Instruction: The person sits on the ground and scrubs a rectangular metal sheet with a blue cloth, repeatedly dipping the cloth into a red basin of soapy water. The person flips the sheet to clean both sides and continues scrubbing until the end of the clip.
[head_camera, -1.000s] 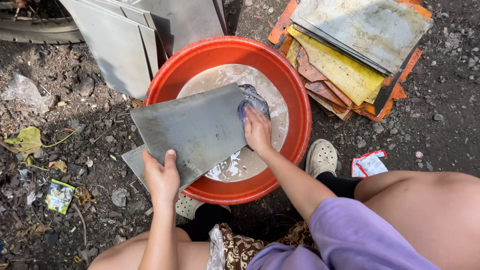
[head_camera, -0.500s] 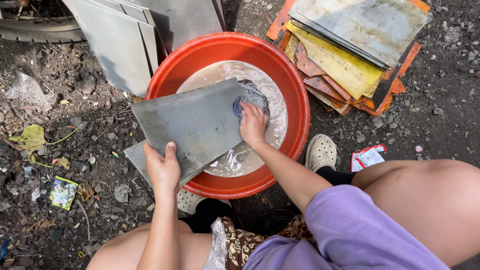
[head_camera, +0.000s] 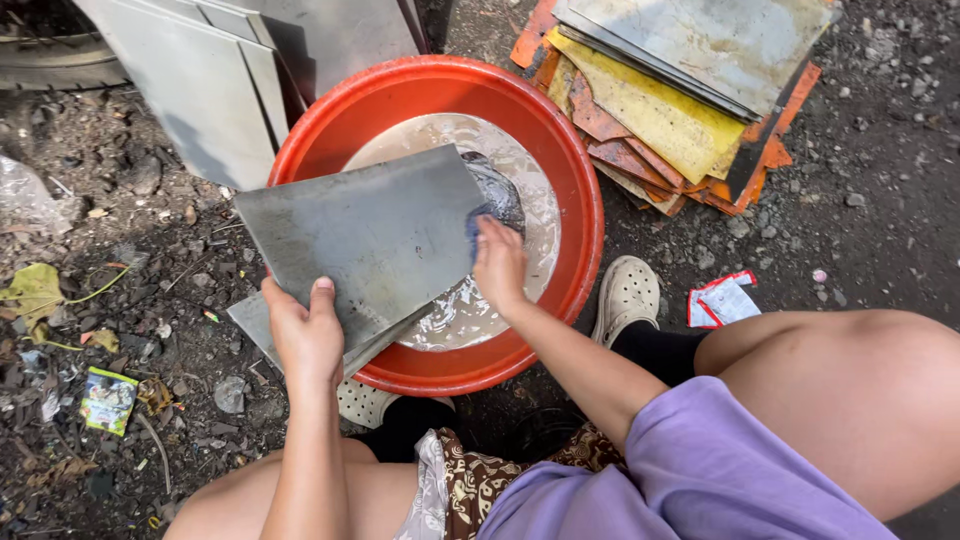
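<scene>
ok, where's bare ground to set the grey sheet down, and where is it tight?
Free: the gravel right of the red basin, between the stacked tiles, the shoe and the small wrapper. Dirt left of the basin is open but littered with leaves and stones. Crowded: the basin itself, where the left hand holds the grey sheet and the right hand presses a cloth.

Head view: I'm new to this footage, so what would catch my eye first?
The big red basin of cloudy water at centre. Across it lies a grey metal sheet, its near edge gripped by the left hand while the right hand presses a blue scrubber against it. Upper right, a stack of rusty orange and yellow plates.
</scene>
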